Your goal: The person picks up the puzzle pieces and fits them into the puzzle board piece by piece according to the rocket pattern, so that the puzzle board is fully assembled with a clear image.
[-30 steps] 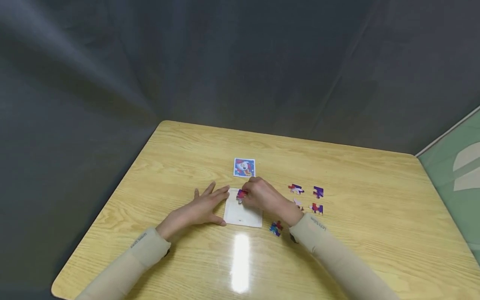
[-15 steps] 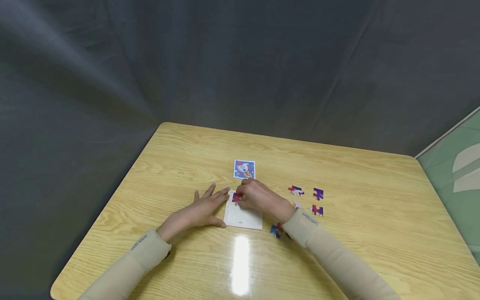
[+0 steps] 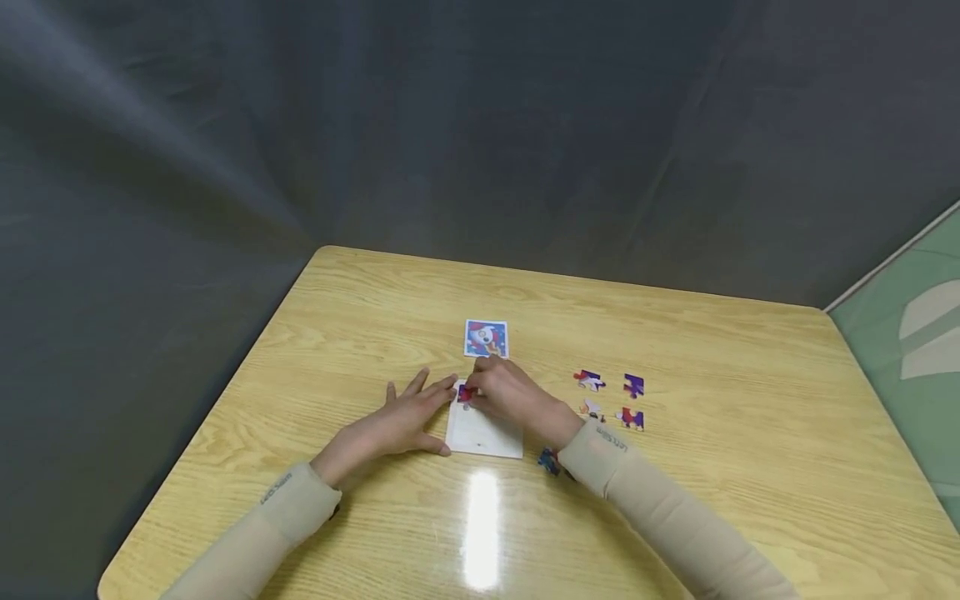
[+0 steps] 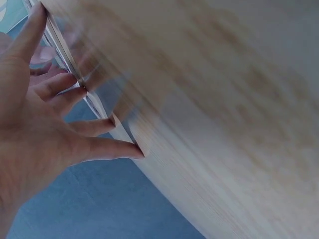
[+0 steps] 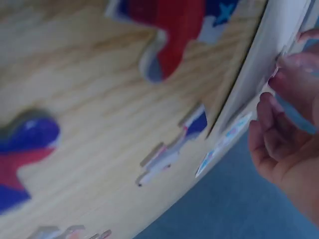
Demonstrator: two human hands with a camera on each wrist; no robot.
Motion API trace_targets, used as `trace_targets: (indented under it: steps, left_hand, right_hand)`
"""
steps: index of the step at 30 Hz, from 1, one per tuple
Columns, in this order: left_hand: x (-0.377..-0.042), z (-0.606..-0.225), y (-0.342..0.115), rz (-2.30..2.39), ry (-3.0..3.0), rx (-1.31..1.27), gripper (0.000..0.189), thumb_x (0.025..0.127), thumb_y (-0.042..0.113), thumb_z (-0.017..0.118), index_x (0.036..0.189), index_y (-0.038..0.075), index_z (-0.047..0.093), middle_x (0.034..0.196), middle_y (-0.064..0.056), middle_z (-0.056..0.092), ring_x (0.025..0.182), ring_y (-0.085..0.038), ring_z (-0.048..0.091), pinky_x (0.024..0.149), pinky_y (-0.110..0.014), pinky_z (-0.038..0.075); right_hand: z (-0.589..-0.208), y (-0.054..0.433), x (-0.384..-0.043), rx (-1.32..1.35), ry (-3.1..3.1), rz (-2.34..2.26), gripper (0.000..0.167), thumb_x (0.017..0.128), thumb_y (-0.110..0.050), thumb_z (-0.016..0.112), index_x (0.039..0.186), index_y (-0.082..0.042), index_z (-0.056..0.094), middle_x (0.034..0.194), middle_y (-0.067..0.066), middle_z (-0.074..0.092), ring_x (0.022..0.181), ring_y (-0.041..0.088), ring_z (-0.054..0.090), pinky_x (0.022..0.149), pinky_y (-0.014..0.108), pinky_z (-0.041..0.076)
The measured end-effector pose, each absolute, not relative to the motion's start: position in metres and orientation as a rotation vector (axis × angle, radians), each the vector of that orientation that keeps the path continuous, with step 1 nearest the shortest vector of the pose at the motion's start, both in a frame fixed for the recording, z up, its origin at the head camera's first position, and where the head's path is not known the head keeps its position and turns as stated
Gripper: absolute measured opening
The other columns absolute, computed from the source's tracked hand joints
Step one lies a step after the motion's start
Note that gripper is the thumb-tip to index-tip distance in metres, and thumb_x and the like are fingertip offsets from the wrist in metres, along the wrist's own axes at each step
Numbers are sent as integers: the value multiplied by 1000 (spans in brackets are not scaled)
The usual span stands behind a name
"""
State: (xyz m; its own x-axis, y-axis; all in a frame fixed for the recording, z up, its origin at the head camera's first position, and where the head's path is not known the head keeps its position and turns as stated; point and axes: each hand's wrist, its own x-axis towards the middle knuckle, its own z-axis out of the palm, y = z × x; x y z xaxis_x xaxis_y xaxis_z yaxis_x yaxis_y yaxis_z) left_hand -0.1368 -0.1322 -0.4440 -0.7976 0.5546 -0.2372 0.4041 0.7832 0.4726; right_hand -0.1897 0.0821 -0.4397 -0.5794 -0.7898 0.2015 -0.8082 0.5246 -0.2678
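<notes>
A flat white puzzle tray (image 3: 483,437) lies in front of me on the wooden table. At its left side rests my left hand (image 3: 397,423), fingers spread and nearly straight, with the fingertips and thumb at the edge. The left wrist view shows those fingertips (image 4: 138,151) down on the tabletop and along the tray. With bent fingers my right hand (image 3: 513,396) pinches a red and purple puzzle piece (image 3: 463,393) at the tray's upper left corner. Part of the piece is hidden behind the fingers. In the right wrist view the right hand (image 5: 294,129) is over the tray's far side.
Just beyond the tray lies a small square picture card (image 3: 486,337) of a rocket. Several loose puzzle pieces sit to the right, among them a purple one (image 3: 633,385) and a red one (image 3: 632,418). A blue piece (image 3: 549,461) lies partly under the right sleeve (image 3: 600,458).
My right hand has carried the puzzle piece leftward into the tray's upper left corner. My left hand has stayed at the tray's left edge.
</notes>
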Motion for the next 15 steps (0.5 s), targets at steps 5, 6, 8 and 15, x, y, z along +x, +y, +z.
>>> trace_targets:
  steps: [5,6,8,15]
  left_hand:
    - [-135,-445,-130,562,2608,749,88,81,45,73,151,9,32,161,-3,14,144,-43,-2,96,-80,6]
    - [-135,-445,-129,559,2611,756,89,81,45,73,151,9,32,161,-3,15,144,-43,-2,96,-80,6]
    - [-136,-445,-127,555,2619,763,90,80,45,73,151,10,31,161,-3,15,144,-43,-1,96,-80,6]
    - [-135,-442,-128,539,2622,757,92,79,45,74,152,10,30,161,-3,16,144,-42,-1,97,-80,6]
  right_hand:
    - [-428,110,-190,1325,-2627,522,23,83,-14,77,102,-4,73,99,8,66,88,21,60,82,38,53]
    - [-426,121,-191,1280,-2613,532,23,82,-12,77,103,-3,73,101,10,66,88,23,61,78,37,53]
    - [-424,146,-194,1168,-2609,538,25,80,-8,78,104,-2,72,102,11,67,90,26,61,76,38,53]
    - [-439,224,-183,757,-2840,634,34,84,-12,75,112,5,67,107,19,66,94,33,60,84,49,47]
